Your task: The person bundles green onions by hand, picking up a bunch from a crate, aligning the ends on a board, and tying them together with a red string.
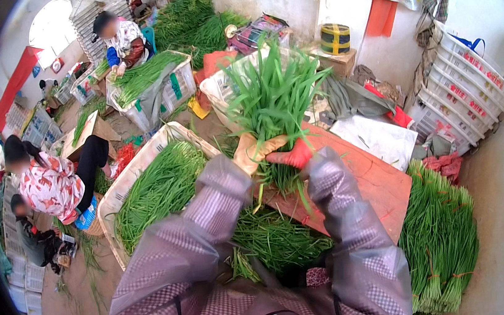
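A thick bunch of green Chinese chives stands roughly upright in front of me, its leaf tips fanning out at the top. My left hand, in a yellow glove, closes round the bunch's lower part from the left. From the right, my right hand in an orange-red glove grips it too, fingers pointing left. Stalks hang below both hands over a reddish-brown board. Loose chives lie beneath, close to my body. To the left, a pale crate holds more chives.
Tied bundles of chives are piled at right. Stacked white crates lean by the wall. Behind the bunch stands another crate. A person in a patterned top sits at left; another works at a far crate.
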{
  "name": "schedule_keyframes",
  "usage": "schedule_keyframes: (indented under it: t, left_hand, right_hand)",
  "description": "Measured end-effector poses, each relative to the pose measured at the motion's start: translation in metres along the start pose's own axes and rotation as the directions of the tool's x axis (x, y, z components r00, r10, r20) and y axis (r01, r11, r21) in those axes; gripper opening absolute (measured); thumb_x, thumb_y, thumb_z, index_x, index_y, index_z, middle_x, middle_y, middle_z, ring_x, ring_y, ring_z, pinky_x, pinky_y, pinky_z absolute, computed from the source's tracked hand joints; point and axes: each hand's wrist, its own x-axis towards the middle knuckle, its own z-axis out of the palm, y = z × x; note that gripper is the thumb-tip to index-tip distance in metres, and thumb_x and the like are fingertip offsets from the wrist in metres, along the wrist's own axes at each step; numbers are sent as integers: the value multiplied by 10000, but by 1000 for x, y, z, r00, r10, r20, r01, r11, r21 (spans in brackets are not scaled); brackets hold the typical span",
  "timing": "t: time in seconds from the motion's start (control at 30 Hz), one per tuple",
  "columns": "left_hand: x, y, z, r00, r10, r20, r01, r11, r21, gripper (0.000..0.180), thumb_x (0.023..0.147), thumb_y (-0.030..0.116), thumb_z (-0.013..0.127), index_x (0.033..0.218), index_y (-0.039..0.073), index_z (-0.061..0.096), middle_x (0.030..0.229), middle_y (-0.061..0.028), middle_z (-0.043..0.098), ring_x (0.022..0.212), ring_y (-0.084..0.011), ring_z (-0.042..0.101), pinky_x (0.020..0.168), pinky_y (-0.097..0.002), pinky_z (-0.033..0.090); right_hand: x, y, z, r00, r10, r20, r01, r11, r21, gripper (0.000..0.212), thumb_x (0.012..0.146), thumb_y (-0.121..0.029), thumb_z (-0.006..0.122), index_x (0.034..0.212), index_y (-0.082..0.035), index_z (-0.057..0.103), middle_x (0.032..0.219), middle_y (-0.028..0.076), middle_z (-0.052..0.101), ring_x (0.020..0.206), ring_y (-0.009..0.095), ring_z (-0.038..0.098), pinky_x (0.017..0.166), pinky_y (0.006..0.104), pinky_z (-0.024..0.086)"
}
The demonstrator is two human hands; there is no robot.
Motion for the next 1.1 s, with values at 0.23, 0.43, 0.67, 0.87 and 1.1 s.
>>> schedule_keyframes:
  t: [0.23,0.43,0.67,0.87,1.1]
  left_hand:
    - [-56,72,-4,990,96,108,-134,890,437,302,876,191,622,1077,-33,643,1160,-131,622,1072,-245,593,952,-359,448]
    - [-119,130,52,905,361,-224,-212,841,498,467,794,198,704,1201,20,559,1137,-65,618,1004,-181,582,907,-331,451]
    - [-193,136,32,913,210,-349,-57,914,402,499,812,207,638,1250,1,514,1197,-108,582,1068,-222,567,939,-365,450]
    - [-220,138,27,950,35,-311,44,969,241,709,748,265,698,1335,-16,417,1319,-204,486,1210,-274,483,1000,-408,406]
    - [-223,147,-4,879,-260,-401,294,956,25,672,779,180,652,1331,-72,363,1153,-210,581,1093,-315,571,967,-445,435]
  right_hand:
    - [31,-43,39,968,202,151,-243,905,348,463,754,-283,764,1138,-73,614,1074,91,663,992,201,618,858,352,486]
    - [44,-122,57,930,180,321,-241,957,161,572,737,-345,775,1192,-58,583,1094,100,648,1010,201,589,903,352,446]
    - [35,-105,140,882,-40,470,-266,782,564,550,777,-310,751,1241,-85,561,1115,45,628,1044,155,554,915,339,427]
    - [29,-78,199,761,-71,644,-443,668,598,731,755,-317,773,1367,-124,422,1254,61,556,1118,189,533,948,369,415]
    - [25,-80,216,819,-32,573,-238,890,389,829,741,-319,784,1414,-144,333,1268,75,548,1146,202,525,967,387,414]
